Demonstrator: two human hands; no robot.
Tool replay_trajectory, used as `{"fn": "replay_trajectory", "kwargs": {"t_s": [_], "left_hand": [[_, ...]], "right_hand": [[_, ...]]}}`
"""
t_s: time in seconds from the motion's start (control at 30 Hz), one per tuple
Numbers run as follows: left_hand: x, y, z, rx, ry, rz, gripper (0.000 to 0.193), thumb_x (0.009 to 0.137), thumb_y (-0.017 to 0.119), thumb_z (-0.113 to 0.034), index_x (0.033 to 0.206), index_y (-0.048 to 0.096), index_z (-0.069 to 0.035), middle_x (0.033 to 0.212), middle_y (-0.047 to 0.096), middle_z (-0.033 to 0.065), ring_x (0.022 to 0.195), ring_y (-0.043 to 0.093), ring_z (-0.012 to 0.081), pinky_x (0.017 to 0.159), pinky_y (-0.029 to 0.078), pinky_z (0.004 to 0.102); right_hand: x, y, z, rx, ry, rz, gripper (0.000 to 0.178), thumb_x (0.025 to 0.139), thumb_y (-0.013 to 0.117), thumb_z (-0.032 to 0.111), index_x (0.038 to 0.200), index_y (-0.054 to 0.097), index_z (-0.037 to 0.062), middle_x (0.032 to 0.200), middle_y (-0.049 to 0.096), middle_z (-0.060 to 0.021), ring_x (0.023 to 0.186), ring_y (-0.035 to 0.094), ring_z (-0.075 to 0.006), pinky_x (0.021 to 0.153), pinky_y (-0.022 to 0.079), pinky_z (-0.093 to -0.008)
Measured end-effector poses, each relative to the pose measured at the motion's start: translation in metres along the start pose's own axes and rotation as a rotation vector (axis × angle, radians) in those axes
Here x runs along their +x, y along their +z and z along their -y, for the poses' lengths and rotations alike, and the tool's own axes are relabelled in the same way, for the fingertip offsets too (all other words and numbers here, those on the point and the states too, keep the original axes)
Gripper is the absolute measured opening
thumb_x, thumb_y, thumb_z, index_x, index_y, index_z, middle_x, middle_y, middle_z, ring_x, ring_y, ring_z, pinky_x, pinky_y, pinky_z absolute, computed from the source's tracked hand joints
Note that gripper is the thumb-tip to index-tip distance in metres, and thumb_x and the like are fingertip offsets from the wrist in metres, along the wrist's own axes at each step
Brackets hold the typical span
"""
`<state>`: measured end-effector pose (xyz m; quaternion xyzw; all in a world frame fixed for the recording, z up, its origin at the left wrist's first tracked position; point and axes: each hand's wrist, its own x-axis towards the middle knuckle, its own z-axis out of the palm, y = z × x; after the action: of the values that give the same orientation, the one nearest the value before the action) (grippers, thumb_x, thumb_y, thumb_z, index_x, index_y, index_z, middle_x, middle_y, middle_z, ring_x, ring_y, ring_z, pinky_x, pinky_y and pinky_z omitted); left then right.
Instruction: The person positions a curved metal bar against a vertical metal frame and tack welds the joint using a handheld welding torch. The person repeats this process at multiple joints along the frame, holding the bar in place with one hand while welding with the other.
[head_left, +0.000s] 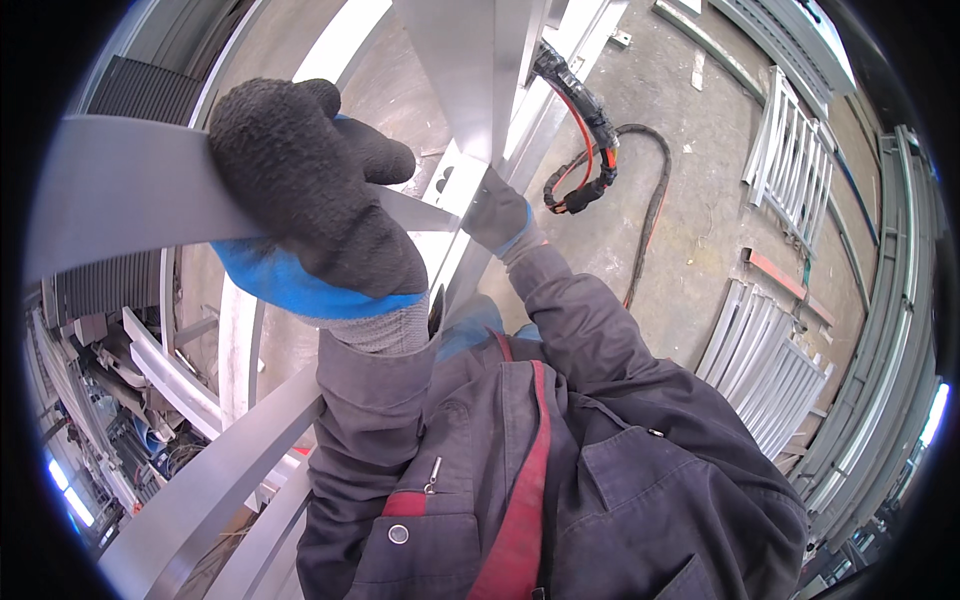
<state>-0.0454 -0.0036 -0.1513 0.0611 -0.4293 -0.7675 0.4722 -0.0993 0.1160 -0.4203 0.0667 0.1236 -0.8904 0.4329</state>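
Note:
My left hand [315, 190], in a dark grey-coated glove with a blue back, is closed around a flat silver metal bar [120, 190]. Its fingers wrap over the bar's far edge. The bar runs from the left rim toward a tall metal post [465, 70] in the middle. My right hand [502, 215], gloved in the same colours, is lower down against the right side of the post. Most of its fingers are hidden at the post's edge, so I cannot tell how they are placed. A pale bracket or rail piece [455, 185] with dark holes lies between both hands.
More silver bars [220, 480] slope at lower left. A taped cable bundle [590, 110] hangs right of the post, and a dark hose [660, 190] loops across the concrete floor. White railing panels [790, 160] and a reddish beam [790, 285] lie at right. Metal scrap [130, 400] is heaped at left.

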Motion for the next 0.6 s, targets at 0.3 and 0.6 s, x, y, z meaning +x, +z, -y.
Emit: {"fn": "replay_trajectory", "kwargs": {"t_s": [0.3,0.6], "left_hand": [[0.003,0.001,-0.006,0.237,0.053,0.070,0.052,0.108,0.044,-0.037,0.129,0.055,0.009,0.086,0.071,0.0249,0.062,0.070,0.0302,0.049,0.057,0.0347],[-0.005,0.010,-0.008,-0.068,-0.010,0.009,0.057,0.109,0.040,-0.043,0.128,0.056,0.009,0.095,0.071,0.0285,0.063,0.071,0.0324,0.047,0.057,0.0347]], "right_hand": [[-0.005,0.009,-0.002,-0.194,-0.076,-0.049,0.050,0.113,0.038,0.035,0.147,0.047,-0.0005,0.140,0.057,-0.0179,0.130,0.057,-0.0308,0.110,0.046,-0.0474],[-0.004,0.008,-0.002,-0.072,-0.044,-0.022,0.047,0.113,0.038,0.032,0.147,0.047,0.0013,0.140,0.057,-0.0177,0.129,0.057,-0.0316,0.110,0.047,-0.0484]]}}
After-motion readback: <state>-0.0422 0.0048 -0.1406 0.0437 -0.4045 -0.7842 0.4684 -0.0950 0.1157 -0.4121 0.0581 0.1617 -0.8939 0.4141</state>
